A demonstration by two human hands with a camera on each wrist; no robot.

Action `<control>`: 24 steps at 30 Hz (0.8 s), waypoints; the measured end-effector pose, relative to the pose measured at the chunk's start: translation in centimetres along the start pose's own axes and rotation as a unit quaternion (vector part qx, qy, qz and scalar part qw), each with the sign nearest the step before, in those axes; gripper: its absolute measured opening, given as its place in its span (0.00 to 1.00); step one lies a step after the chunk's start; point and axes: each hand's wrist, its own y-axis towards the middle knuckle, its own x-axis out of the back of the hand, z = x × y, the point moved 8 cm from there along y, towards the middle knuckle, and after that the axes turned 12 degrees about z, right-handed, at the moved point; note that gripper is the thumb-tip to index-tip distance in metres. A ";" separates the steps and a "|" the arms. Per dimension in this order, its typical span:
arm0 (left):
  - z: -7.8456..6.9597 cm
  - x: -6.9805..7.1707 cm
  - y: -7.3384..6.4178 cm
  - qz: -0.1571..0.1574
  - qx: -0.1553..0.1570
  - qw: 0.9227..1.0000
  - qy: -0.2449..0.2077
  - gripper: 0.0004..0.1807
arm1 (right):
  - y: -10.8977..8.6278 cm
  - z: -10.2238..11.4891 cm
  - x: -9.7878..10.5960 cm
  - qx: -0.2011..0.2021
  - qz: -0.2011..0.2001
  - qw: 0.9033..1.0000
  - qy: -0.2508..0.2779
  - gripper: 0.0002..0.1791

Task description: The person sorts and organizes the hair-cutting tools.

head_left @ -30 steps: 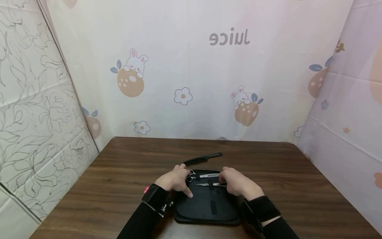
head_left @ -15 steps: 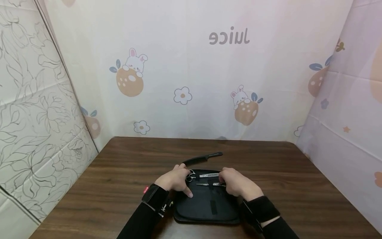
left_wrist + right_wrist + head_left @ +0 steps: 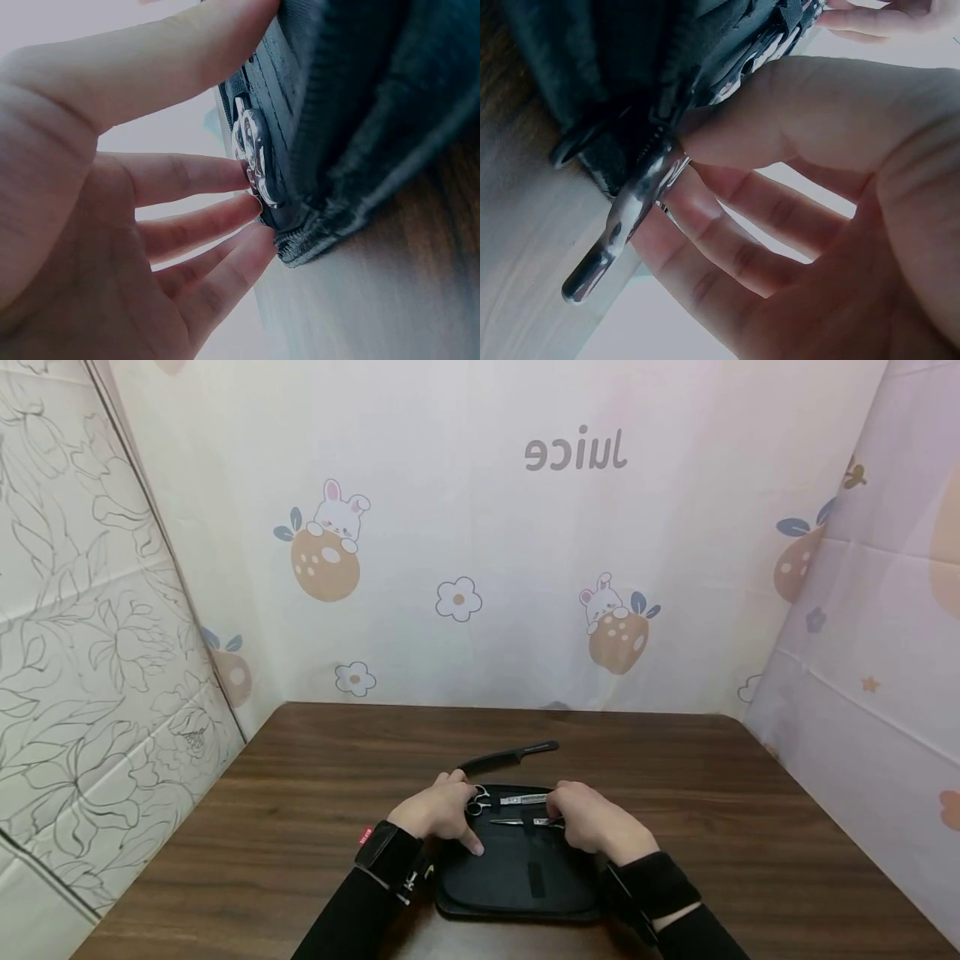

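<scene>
A black zip case (image 3: 510, 872) lies unfolded on the wooden table in front of me. Across its upper part runs a pair of thinning scissors (image 3: 525, 799), finger rings to the left. Below it sits a second pair of scissors (image 3: 506, 822), blades pointing left under an elastic strap. My left hand (image 3: 435, 814) presses the case's left side with its thumb, and its straight fingers touch the silver rings (image 3: 255, 154) in the left wrist view. My right hand (image 3: 600, 822) pinches the lower scissors' handle, whose silver finger rest (image 3: 604, 251) sticks out; its rings are hidden.
A black comb (image 3: 510, 758) lies just behind the case, close to the left fingertips. Printed curtains (image 3: 465, 527) enclose the table (image 3: 300, 777) at the back and sides. A zipper pull (image 3: 581, 139) hangs by the case edge near the right hand.
Both hands keep their places on the case. The right hand and the lower scissors have shifted very slightly left, along with the whole view.
</scene>
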 end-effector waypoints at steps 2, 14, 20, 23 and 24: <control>0.0 0.0 0.0 -0.001 -0.001 1.000 0.000 0.49 | 0.0 0.0 0.1 0.000 -0.002 1.000 -0.001 0.18; 0.0 -0.1 0.1 0.003 -0.003 1.000 -0.011 0.49 | 0.0 0.2 -0.2 0.005 -0.007 1.000 -0.011 0.16; 0.2 -0.2 0.1 0.002 -0.003 1.000 -0.008 0.49 | 0.0 0.4 -0.1 0.010 -0.006 1.000 -0.019 0.17; 0.1 -0.1 0.0 0.001 -0.004 1.000 -0.007 0.49 | 0.0 0.5 0.0 0.012 -0.005 1.000 -0.021 0.16; 0.0 -0.1 0.1 0.000 -0.005 1.000 -0.006 0.49 | 0.0 0.5 0.0 0.011 -0.005 1.000 -0.021 0.16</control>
